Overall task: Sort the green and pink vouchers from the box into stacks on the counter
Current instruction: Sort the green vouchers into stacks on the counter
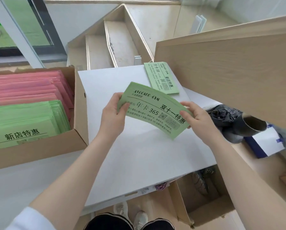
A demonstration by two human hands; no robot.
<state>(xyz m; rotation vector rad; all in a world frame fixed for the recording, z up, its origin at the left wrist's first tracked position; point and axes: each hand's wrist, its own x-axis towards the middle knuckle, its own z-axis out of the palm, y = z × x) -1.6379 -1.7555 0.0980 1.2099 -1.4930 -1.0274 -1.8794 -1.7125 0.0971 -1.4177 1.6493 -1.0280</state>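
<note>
Surface: a white counter [139,155] is running between a cardboard box [79,113] at the left and a tall wooden panel [230,72] at the right; pale wooden shelving is receding behind it.

Item 1: a bundle of green vouchers [154,110], several sheets thick and bowing upward in the middle, is being held just above the counter. The left hand [112,113] is gripping its left end, thumb on the printed face and fingers curled underneath. The right hand [195,115] is pinching the right end in the same way.

Item 2: a small green stack [161,78] is lying flat on the counter near its far right corner, apart from the held bundle.

Item 3: the box is still holding a deep row of pink vouchers [26,87] at the back and more green ones [23,120] in front.

Progress, as judged: the sort is looking barely begun. One green stack is started, no pink stack is showing on the counter, and most of the stock is remaining in the box.

Not determinable: the box is cut off at the left edge, so its full contents are unknown. The sheet count in either green pile cannot be read. Dark bags [222,117] and a blue-and-white box [265,143] are sitting at the right.
</note>
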